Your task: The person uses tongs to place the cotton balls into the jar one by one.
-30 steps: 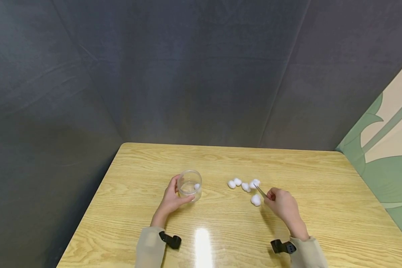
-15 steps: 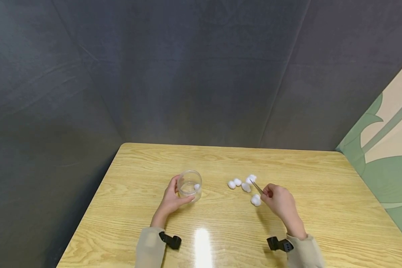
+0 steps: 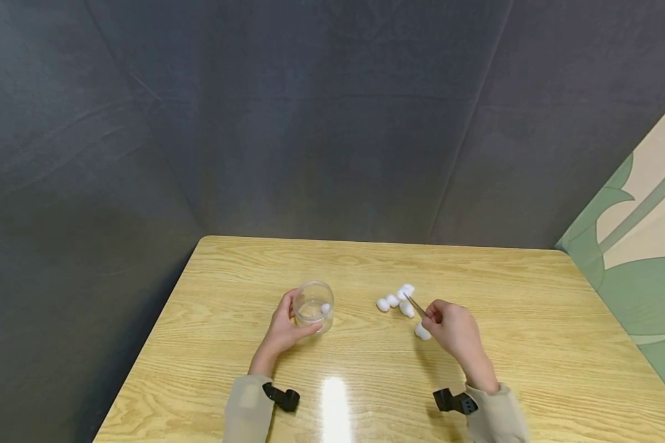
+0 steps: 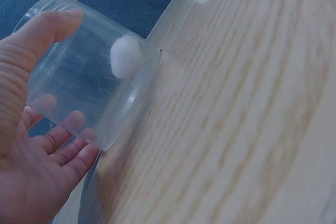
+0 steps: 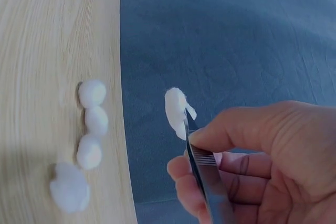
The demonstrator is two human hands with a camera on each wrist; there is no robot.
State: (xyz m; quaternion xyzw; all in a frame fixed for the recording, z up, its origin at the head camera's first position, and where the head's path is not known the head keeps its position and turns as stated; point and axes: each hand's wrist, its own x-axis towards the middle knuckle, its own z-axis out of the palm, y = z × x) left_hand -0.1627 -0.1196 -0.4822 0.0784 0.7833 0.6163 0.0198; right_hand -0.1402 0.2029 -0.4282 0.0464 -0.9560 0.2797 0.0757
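My left hand (image 3: 284,328) grips a clear round jar (image 4: 79,72) that stands upright on the table, thumb on the near side and fingers round the far side. Inside the jar lies one white cotton ball (image 4: 126,57). My right hand (image 3: 452,327) pinches metal tweezers (image 5: 207,174) between thumb and fingers. Caught in the tweezer tips is a cotton ball (image 5: 176,109), held up above the table. Below and beside it, several more cotton balls (image 5: 89,151) lie on the tabletop, one of them partly hidden behind my right hand in the head view.
The light wood-grain table (image 3: 244,264) ends at a back edge against a dark cloth curtain (image 3: 321,123). A leaf-patterned surface (image 3: 643,277) borders its right side. Both sleeves carry black wrist straps (image 3: 281,397).
My right hand has moved left with the tweezers, carrying the pinched cotton ball up and toward the jar. My left hand and the jar have stayed where they were.
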